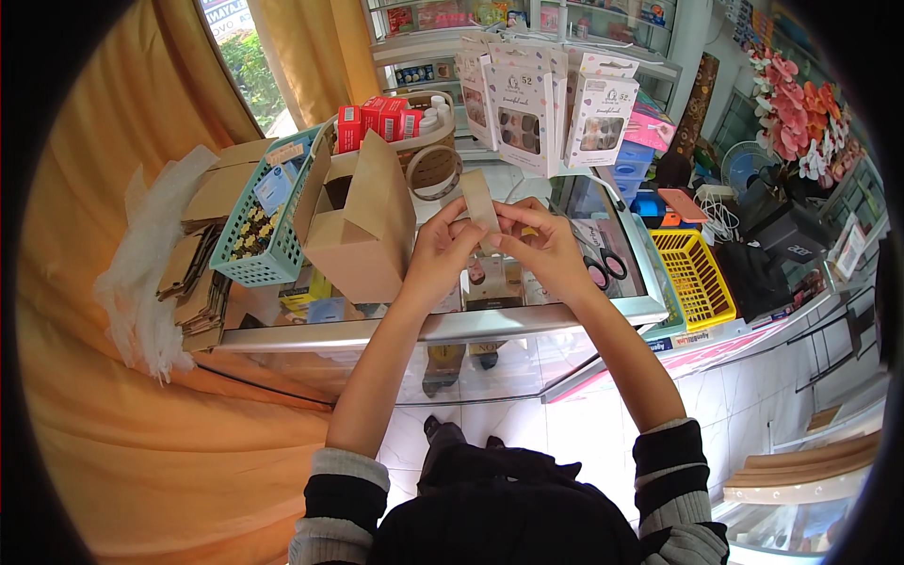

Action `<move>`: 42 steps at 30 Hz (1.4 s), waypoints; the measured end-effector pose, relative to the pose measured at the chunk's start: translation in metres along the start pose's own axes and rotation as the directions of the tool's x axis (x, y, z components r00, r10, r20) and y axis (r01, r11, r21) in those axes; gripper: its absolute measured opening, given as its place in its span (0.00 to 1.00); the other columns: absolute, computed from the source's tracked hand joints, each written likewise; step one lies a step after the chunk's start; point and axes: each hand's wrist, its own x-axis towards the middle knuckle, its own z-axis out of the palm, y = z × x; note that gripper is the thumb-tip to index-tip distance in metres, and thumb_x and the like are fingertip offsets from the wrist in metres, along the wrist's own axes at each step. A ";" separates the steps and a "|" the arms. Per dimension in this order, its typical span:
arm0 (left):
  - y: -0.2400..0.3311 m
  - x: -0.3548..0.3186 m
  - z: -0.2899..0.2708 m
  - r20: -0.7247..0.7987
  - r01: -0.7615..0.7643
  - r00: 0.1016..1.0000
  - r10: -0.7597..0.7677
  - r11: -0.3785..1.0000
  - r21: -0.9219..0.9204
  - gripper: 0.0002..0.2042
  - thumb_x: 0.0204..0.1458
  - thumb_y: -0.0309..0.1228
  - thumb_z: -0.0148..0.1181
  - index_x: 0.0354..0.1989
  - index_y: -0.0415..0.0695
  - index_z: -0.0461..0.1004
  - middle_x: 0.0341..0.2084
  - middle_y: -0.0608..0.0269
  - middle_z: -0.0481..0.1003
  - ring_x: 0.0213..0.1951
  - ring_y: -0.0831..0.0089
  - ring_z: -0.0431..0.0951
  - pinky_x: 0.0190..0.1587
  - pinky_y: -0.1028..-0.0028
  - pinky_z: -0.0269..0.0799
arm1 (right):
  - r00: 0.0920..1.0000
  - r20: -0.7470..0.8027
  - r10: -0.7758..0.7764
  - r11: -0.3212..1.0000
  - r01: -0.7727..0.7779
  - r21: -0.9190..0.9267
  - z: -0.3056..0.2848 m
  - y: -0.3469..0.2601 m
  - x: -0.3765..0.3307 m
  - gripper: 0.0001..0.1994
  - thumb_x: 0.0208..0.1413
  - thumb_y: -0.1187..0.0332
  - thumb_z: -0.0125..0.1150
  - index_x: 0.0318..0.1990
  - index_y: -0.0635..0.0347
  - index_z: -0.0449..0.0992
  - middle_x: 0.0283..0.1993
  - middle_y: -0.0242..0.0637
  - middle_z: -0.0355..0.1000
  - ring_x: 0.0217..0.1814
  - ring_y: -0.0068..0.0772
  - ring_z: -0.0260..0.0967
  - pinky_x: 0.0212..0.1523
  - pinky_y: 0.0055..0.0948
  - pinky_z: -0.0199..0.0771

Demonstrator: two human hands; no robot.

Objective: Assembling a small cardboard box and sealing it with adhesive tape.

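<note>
My left hand (pixel 445 243) and my right hand (pixel 543 247) are raised close together above the glass counter. Between them they pinch a short strip of tan packing tape (pixel 478 200), which stands upright from the fingertips. Left of my left hand is a brown cardboard box (pixel 363 247) with its top flaps raised. A roll of brown tape (pixel 414 173) stands on edge just beyond my left hand. Scissors (pixel 612 264) with black and pink handles lie to the right of my right hand.
A teal basket (pixel 259 273) of small items stands left of the box, with folded cardboard (pixel 202 315) and crumpled plastic wrap (pixel 151 273) beside it. White packages with windows (pixel 518 118) stand at the back. A yellow basket (pixel 697 278) sits to the right.
</note>
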 end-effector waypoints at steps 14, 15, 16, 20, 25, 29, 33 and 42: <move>-0.002 -0.001 0.001 0.013 -0.016 1.000 0.016 0.998 0.056 0.22 0.54 0.26 0.49 0.59 0.39 0.60 0.39 0.64 0.76 0.31 0.84 0.72 0.21 0.84 0.64 | 0.999 0.012 -0.052 0.999 0.052 0.005 0.001 0.005 0.001 0.16 0.49 0.74 0.61 0.48 0.62 0.73 0.38 0.28 0.65 0.36 0.17 0.61 0.35 0.17 0.63; -0.001 -0.001 0.003 0.015 -0.016 1.000 0.015 0.998 0.055 0.22 0.54 0.26 0.49 0.59 0.39 0.60 0.39 0.64 0.76 0.31 0.84 0.72 0.21 0.84 0.64 | 0.999 0.011 -0.051 0.999 0.051 0.004 0.001 0.003 0.001 0.16 0.49 0.74 0.61 0.48 0.62 0.73 0.38 0.28 0.65 0.36 0.17 0.61 0.35 0.17 0.63; 0.002 -0.002 0.006 0.003 0.028 1.000 -0.029 0.999 0.042 0.22 0.55 0.27 0.48 0.60 0.40 0.59 0.34 0.67 0.75 0.28 0.85 0.69 0.21 0.84 0.62 | 1.000 -0.007 0.008 1.000 -0.008 -0.008 0.000 0.000 0.001 0.14 0.51 0.72 0.60 0.46 0.62 0.72 0.37 0.28 0.66 0.36 0.16 0.62 0.34 0.16 0.62; -0.003 -0.002 0.001 0.030 0.068 0.997 -0.068 0.998 0.006 0.22 0.59 0.31 0.45 0.62 0.44 0.57 0.21 0.76 0.64 0.23 0.86 0.58 0.22 0.83 0.57 | 0.997 -0.027 0.076 0.997 -0.077 -0.015 0.001 -0.005 0.001 0.10 0.54 0.68 0.57 0.43 0.59 0.73 0.33 0.25 0.68 0.35 0.13 0.61 0.32 0.15 0.61; -0.004 -0.002 0.004 0.034 0.065 0.997 -0.066 0.997 0.034 0.22 0.60 0.33 0.43 0.63 0.45 0.56 0.18 0.78 0.55 0.23 0.87 0.56 0.23 0.83 0.56 | 0.997 -0.018 0.077 0.997 -0.077 -0.004 -0.003 -0.001 0.002 0.10 0.54 0.69 0.57 0.43 0.59 0.73 0.34 0.24 0.67 0.35 0.12 0.61 0.30 0.14 0.60; -0.007 -0.001 0.002 0.028 0.045 0.999 -0.046 0.999 0.018 0.22 0.60 0.33 0.43 0.64 0.45 0.55 0.18 0.78 0.56 0.23 0.87 0.55 0.22 0.83 0.55 | 0.998 -0.011 0.068 0.998 -0.068 -0.006 -0.001 -0.003 0.001 0.11 0.54 0.69 0.57 0.44 0.59 0.72 0.35 0.24 0.67 0.34 0.11 0.60 0.28 0.13 0.59; -0.007 0.000 0.001 0.039 0.046 0.998 -0.046 0.999 0.010 0.22 0.60 0.33 0.43 0.64 0.44 0.55 0.18 0.79 0.56 0.23 0.87 0.55 0.23 0.83 0.54 | 0.997 -0.006 0.080 0.997 -0.080 -0.007 -0.002 -0.003 0.001 0.11 0.54 0.69 0.57 0.45 0.59 0.72 0.36 0.23 0.66 0.34 0.10 0.59 0.27 0.14 0.59; -0.006 -0.001 0.003 0.038 0.045 0.998 -0.045 0.999 -0.009 0.22 0.60 0.32 0.44 0.64 0.43 0.55 0.20 0.78 0.57 0.23 0.87 0.54 0.25 0.85 0.52 | 0.992 0.018 0.122 0.992 -0.122 0.026 -0.002 -0.008 -0.001 0.12 0.53 0.69 0.55 0.45 0.57 0.72 0.36 0.23 0.67 0.34 0.10 0.59 0.30 0.14 0.60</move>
